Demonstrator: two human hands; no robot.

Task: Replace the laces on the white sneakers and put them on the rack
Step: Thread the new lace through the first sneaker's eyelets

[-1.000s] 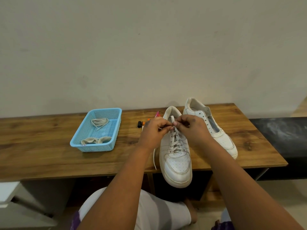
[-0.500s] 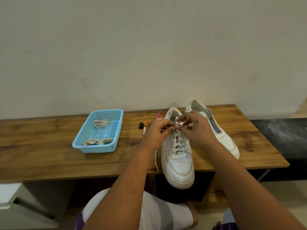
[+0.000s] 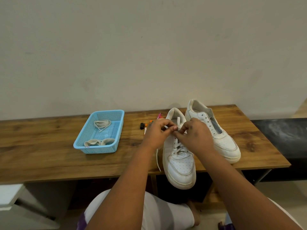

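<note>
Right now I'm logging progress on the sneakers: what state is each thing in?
Near sneaker: partly laced, toe overhanging the table edge.
Far sneaker: unlaced, eyelets empty.
Left hand: pinching the lace.
Right hand: pinching the lace.
Blue basket: holds loose laces.

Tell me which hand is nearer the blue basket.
Left. The left hand works the lace at the top of the near sneaker, right of the blue basket. The right hand is farther right, over the same sneaker.
</note>
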